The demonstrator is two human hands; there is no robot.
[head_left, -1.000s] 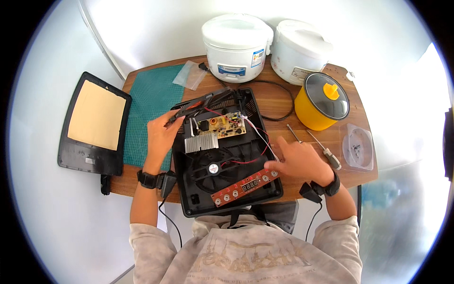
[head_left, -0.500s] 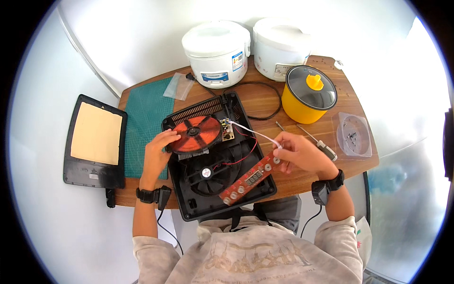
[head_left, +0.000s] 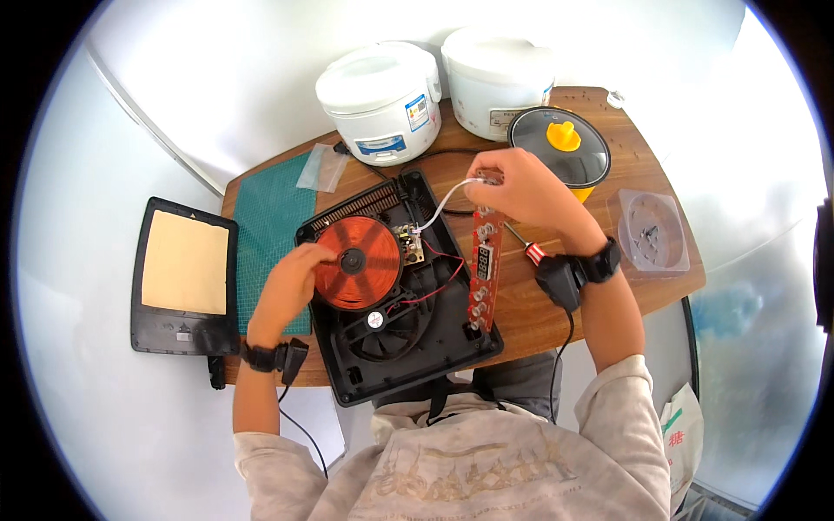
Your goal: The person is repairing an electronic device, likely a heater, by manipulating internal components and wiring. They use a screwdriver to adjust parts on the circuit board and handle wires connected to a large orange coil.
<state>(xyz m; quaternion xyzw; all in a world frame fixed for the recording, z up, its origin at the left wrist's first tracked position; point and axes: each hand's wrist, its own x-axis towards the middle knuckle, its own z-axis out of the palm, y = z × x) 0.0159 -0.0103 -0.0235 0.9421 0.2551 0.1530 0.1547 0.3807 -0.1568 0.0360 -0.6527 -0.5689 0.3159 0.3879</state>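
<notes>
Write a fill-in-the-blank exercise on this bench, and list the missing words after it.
The right hand grips a narrow red circuit board with a ____ cable at its upper end.
The round orange coil is touched by the fingers of the ____ hand.
The round, dark pot lid carries a ____ knob.
Exactly ____ white, rounded rice cookers stand at the back of the wooden table.
Missing words: white; left; yellow; two.

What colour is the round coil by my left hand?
The coil is orange-red, crossed by darker bands; the head view shows it best.
</notes>
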